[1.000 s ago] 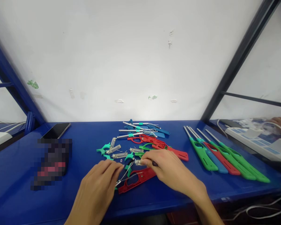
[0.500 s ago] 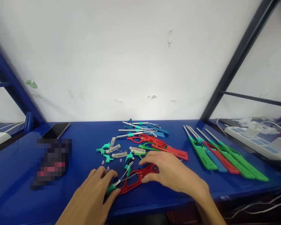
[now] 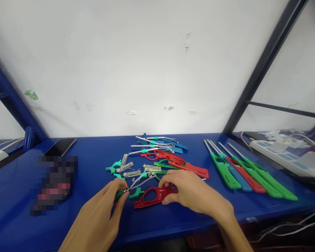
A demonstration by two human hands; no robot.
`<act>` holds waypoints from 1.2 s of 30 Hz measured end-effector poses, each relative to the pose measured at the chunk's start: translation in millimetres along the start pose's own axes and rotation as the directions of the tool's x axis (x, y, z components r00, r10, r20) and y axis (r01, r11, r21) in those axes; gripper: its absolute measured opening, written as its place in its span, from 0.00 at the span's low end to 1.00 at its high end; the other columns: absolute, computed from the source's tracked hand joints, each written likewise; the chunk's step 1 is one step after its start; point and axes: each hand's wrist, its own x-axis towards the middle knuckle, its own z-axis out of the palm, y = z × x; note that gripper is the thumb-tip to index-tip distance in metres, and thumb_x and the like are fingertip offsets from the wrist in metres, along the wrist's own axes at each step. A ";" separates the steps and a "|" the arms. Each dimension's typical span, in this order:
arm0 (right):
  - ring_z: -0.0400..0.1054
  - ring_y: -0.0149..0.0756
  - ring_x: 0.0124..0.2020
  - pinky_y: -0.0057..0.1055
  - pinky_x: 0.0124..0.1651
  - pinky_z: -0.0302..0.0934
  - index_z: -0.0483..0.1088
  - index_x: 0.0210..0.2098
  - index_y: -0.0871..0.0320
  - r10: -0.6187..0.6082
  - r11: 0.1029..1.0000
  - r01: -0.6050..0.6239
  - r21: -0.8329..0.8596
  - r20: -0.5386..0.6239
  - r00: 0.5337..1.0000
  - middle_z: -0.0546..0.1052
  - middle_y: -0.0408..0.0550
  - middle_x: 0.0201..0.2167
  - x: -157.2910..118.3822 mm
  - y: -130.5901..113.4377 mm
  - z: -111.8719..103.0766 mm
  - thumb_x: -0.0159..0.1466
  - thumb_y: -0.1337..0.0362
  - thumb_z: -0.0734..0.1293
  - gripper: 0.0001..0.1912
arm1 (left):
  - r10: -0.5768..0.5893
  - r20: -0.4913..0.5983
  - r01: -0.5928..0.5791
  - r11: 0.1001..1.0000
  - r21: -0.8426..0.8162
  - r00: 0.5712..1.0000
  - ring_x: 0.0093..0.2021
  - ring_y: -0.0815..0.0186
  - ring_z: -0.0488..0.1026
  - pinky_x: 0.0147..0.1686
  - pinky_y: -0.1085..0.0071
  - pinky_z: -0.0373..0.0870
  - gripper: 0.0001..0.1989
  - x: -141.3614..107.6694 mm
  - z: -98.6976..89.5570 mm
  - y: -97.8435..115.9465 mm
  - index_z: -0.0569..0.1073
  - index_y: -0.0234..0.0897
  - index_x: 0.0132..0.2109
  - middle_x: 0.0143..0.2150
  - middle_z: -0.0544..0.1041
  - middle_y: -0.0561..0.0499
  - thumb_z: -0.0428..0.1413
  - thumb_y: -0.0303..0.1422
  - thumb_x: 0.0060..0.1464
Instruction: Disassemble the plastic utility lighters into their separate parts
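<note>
Red handle (image 3: 159, 195), an open plastic shell, is btwn my two hands near the front of the table (image 3: 157, 227); from my end I can't tell if it's fully flat on the top. My R hand (image 3: 193, 189) has its grip pinching the handle's back end. My L hand (image 3: 102, 208) has its grip pinching a metal tube (image 3: 126, 190) w/ green plastic on it; white wires (image 3: 138, 185) run from there twd the R hand. Small green piece (image 3: 137, 193) sits near the handle's front end. Clear cases (image 3: 132, 174) lie beyond, w/ more red handles (image 3: 190, 169) behind. Lighters (image 3: 248, 177) in a row, R side; phone (image 3: 60, 148) far L.
</note>
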 end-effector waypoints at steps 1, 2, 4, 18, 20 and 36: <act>0.76 0.42 0.42 0.31 0.40 0.59 0.81 0.46 0.48 0.007 1.000 -0.007 -0.004 -0.005 1.000 0.83 0.42 0.43 -0.7 0.9 -0.5 0.63 0.55 0.81 0.13 | 0.003 -0.021 -0.003 1.000 -0.014 1.000 0.38 0.60 0.84 0.36 0.68 0.77 0.12 0.4 0.0 0.7 0.73 0.49 0.47 0.42 0.84 0.55 0.48 0.46 0.73; 0.77 0.42 0.42 0.31 0.39 0.59 0.81 0.46 0.48 0.014 1.000 -0.014 -0.009 -0.012 1.000 0.83 0.42 0.43 -1.3 1.8 -1.0 0.63 0.55 0.81 0.13 | 0.010 -0.045 -0.011 1.000 -0.025 0.999 0.39 0.61 0.84 0.36 0.68 0.77 0.12 1.0 0.3 1.6 0.73 0.50 0.48 0.42 0.84 0.55 0.48 0.47 0.73; 0.77 0.43 0.42 0.32 0.39 0.59 0.81 0.47 0.49 0.029 0.999 -0.030 -0.021 -0.032 0.999 0.83 0.43 0.43 -2.0 4.3 -1.5 0.64 0.55 0.81 0.14 | 0.036 -0.106 -0.037 0.999 -0.009 0.994 0.40 0.61 0.84 0.38 0.69 0.77 0.13 5.3 1.6 5.1 0.73 0.49 0.49 0.43 0.84 0.55 0.48 0.48 0.74; 0.79 0.47 0.49 0.35 0.50 0.66 0.81 0.49 0.48 0.098 0.988 -0.123 -0.096 -0.229 0.968 0.85 0.46 0.48 -6.3 26.1 -13.0 0.69 0.56 0.76 0.11 | 0.242 -0.150 -0.189 0.934 0.304 0.959 0.53 0.50 0.79 0.49 0.53 0.77 0.16 74.4 32.1 51.9 0.77 0.41 0.61 0.54 0.82 0.42 0.52 0.34 0.72; 0.79 0.46 0.49 0.36 0.51 0.66 0.81 0.48 0.48 0.172 0.974 -0.206 -0.091 -0.288 0.942 0.85 0.46 0.49 -15.6 42.1 -24.6 0.72 0.53 0.72 0.10 | 0.266 -0.168 -0.200 0.922 0.331 0.949 0.53 0.46 0.79 0.49 0.48 0.79 0.17 43.3 34.9 41.8 0.79 0.39 0.57 0.54 0.81 0.39 0.48 0.35 0.73; 0.81 0.59 0.49 0.43 0.45 0.67 0.79 0.54 0.56 0.707 0.598 -0.800 -0.036 -0.445 0.549 0.86 0.60 0.47 -40.8 143.9 -27.7 0.67 0.56 0.70 0.18 | 0.387 -0.053 -0.319 0.823 0.470 0.920 0.73 0.39 0.67 0.57 0.47 0.80 0.29 -21.5 83.0 6.6 0.63 0.37 0.75 0.78 0.60 0.31 0.50 0.36 0.72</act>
